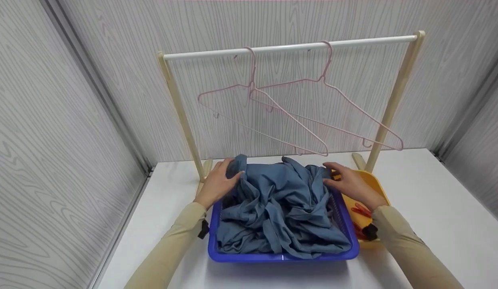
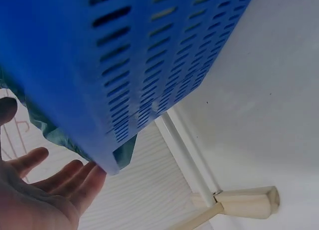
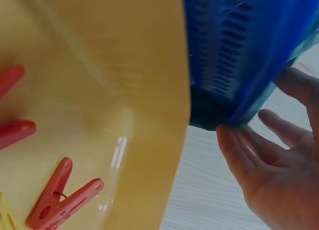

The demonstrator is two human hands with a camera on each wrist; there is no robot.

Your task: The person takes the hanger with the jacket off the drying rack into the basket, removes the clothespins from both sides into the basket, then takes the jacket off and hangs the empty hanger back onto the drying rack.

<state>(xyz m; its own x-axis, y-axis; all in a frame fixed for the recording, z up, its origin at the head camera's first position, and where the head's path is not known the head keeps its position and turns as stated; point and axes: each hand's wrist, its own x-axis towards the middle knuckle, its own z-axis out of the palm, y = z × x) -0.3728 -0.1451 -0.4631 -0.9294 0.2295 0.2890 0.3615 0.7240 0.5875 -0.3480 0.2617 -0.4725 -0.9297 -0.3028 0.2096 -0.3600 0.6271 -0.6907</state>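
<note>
A crumpled blue-grey cloth [image 1: 279,204] fills the blue basket [image 1: 249,258]; its folds hide whether it is a shirt or something else. At the basket's far left corner, my left hand [image 1: 219,182] has its thumb and fingers spread by a raised fold. My right hand [image 1: 350,184] is at the far right corner, thumb apart from the fingers, beside the cloth. In the left wrist view, loosely bent fingertips of the left hand [image 2: 47,195] meet the basket's edge. The right hand's [image 3: 274,165] fingertips likewise touch the basket corner and cloth.
Behind the basket stands a rack with a white rod [image 1: 289,48] and wooden posts. Two pink hangers, one a left hanger [image 1: 291,116] and one a right hanger [image 1: 349,100], hang from it. A yellow bin [image 1: 378,186] with red clothespins [image 1: 361,210] sits right of the basket.
</note>
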